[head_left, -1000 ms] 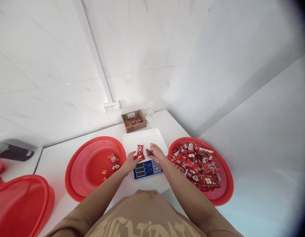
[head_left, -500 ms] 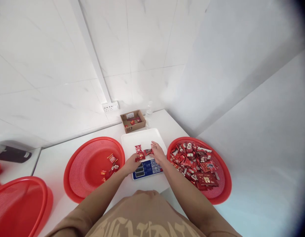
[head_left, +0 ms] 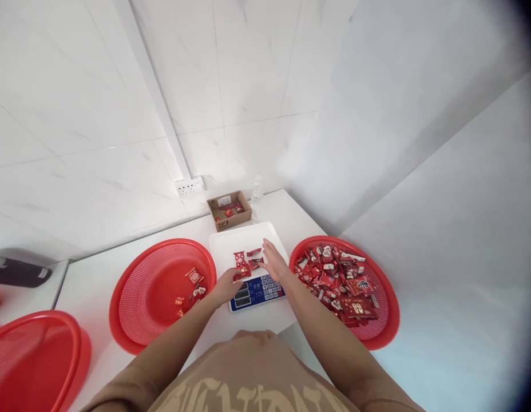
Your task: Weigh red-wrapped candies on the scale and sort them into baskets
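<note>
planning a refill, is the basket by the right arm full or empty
Partly full: red packets are heaped in the right-hand basket, but bare mesh shows along its right side.

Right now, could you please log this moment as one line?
left hand: touching small red glossy packets | right hand: open beside packets | under packets: flat white scale tray

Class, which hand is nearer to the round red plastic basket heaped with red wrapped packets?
Right. The right hand is just left of that basket; the left hand is farther left, beside another round red plastic basket.
</note>
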`<state>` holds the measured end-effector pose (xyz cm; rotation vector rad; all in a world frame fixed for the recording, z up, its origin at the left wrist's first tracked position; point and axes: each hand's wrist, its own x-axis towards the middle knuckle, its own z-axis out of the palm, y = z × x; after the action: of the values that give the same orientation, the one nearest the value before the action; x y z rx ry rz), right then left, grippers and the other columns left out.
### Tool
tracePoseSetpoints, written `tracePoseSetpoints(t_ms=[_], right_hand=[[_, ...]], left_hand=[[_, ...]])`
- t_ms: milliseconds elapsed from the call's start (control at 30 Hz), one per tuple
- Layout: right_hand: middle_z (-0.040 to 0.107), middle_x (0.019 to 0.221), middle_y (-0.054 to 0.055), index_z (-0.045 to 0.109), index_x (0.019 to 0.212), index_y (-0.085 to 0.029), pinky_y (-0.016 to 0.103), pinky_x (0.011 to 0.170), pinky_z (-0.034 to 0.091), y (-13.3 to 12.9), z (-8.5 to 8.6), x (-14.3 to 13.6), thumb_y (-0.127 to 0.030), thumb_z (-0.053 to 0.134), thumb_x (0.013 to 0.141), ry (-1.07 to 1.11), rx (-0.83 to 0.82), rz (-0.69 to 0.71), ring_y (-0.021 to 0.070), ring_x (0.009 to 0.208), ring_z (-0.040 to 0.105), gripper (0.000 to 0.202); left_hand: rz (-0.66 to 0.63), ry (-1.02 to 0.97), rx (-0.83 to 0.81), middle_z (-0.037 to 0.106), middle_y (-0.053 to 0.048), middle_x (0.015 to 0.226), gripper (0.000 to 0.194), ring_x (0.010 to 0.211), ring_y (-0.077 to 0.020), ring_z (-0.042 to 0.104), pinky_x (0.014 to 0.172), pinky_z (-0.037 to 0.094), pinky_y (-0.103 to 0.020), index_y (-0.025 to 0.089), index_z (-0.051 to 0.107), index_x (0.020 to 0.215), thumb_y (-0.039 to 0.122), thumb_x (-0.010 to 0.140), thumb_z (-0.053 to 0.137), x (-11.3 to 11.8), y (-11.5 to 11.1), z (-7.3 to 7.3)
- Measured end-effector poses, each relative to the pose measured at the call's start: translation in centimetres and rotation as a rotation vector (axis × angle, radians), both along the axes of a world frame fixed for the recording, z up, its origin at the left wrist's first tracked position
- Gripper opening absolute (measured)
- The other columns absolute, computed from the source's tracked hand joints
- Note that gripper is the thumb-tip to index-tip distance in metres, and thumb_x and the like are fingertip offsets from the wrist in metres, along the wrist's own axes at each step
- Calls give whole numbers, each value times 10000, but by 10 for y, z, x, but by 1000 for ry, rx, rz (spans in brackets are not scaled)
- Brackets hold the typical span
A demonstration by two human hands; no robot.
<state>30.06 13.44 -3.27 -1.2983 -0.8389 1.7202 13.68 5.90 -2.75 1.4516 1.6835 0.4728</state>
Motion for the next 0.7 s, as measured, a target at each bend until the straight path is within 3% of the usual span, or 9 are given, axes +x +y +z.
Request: tracePoseSetpoints(t_ms=[67, 167, 233, 333, 400, 467, 567, 700], right_hand=[[354, 1436, 17, 511, 1200, -346, 379, 883, 469, -2, -3, 10, -531, 548, 763, 21, -25, -25, 223, 1300, 342, 476], [452, 1366, 63, 553, 1152, -282, 353, 891, 470, -9, -9, 35, -488, 560, 753, -61, 14, -106, 228, 1236, 437, 449], [537, 1277, 85, 558, 1143, -240, 350, 901, 464, -18, -16, 61, -452, 545, 751, -212, 83, -171, 226, 1155, 513, 445], [583, 1208, 110, 558, 1142, -187, 352, 939, 428, -37, -32, 112, -397, 510, 758, -624, 135, -185, 228, 1107, 543, 440], [599, 1175, 136, 574, 1114, -152, 362, 948, 406, -54, -47, 145, -356, 490, 770, -905, 108, -51, 247, 1100, 546, 409], [621, 1130, 147, 590, 1093, -141, 361, 908, 419, -70, -63, 170, -316, 488, 771, -1070, 30, 185, 264, 1062, 569, 380], [593, 1162, 183, 582, 1122, -109, 370, 910, 402, -86, -85, 184, -274, 534, 750, -1253, -43, 473, 290, 1084, 558, 411], [482, 1291, 216, 520, 1222, -109, 378, 929, 377, -88, -99, 173, -268, 552, 751, -1427, -63, 514, 307, 1153, 512, 498]], left_hand=[[0, 1, 6, 616, -83, 1151, 336, 1076, -204, 556, 972, 393, -348, 157, 597, 1065, 126, 739, 524, -1, 0, 0], [-13, -5, 37, 611, -74, 1161, 335, 1102, -201, 545, 996, 382, -356, 175, 603, 1056, 131, 733, 527, -2, -2, -2], [-22, -21, 78, 603, -66, 1177, 326, 1122, -196, 535, 1003, 384, -353, 188, 606, 1050, 146, 737, 524, -4, -5, -4], [2, -34, 107, 581, -65, 1218, 313, 1163, -196, 509, 993, 400, -352, 200, 607, 1045, 164, 749, 510, -10, -13, -9], [13, -43, 106, 569, -66, 1241, 313, 1183, -196, 495, 981, 414, -349, 208, 603, 1052, 175, 755, 511, -14, -19, -13], [2, -51, 117, 565, -60, 1251, 309, 1188, -190, 491, 983, 416, -349, 223, 599, 1061, 194, 766, 510, -17, -23, -18], [-57, 3, 141, 539, -60, 1291, 311, 1226, -196, 459, 1031, 372, -375, 231, 595, 1079, 211, 787, 491, -18, -24, -22], [-238, 134, 179, 432, -61, 1408, 420, 1357, -214, 271, 1120, 224, -428, 214, 481, 1268, 283, 865, 387, -9, -8, -20]])
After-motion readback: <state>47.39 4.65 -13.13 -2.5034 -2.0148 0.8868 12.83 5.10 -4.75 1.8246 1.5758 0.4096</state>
